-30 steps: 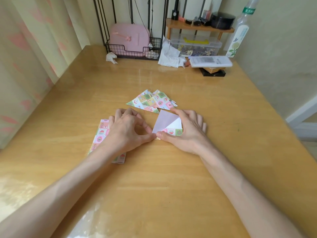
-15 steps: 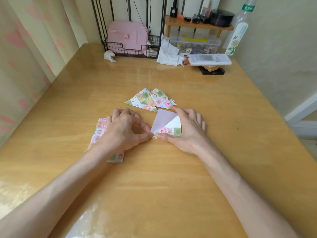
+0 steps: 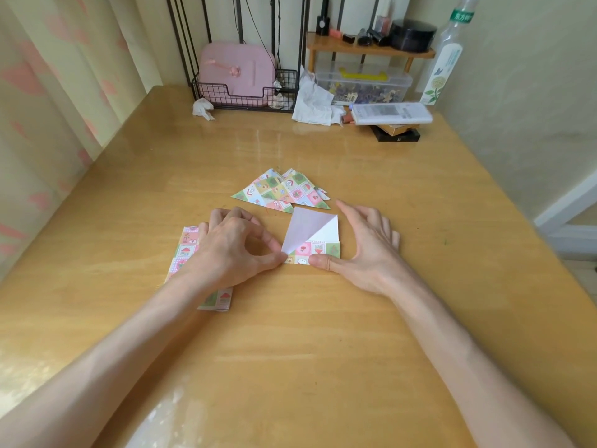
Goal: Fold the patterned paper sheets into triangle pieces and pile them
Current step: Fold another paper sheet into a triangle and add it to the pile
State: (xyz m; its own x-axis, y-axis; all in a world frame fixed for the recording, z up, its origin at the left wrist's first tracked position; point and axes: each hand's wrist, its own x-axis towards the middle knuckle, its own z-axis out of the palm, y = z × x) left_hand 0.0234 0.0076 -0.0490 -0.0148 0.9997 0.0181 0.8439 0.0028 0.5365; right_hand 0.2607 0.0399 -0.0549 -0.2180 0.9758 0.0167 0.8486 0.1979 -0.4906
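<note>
On my feed, two bare forearms [image 3: 113, 360] show above the counter [image 3: 307, 383], uncovered from wrist to the near edge of my view. The left hand [image 3: 232, 250] and right hand [image 3: 365, 253] are bare too; the fingers [image 3: 355, 211] are slim, the right thumbnail short.

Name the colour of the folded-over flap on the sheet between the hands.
The flap is plain white; head view.
</note>
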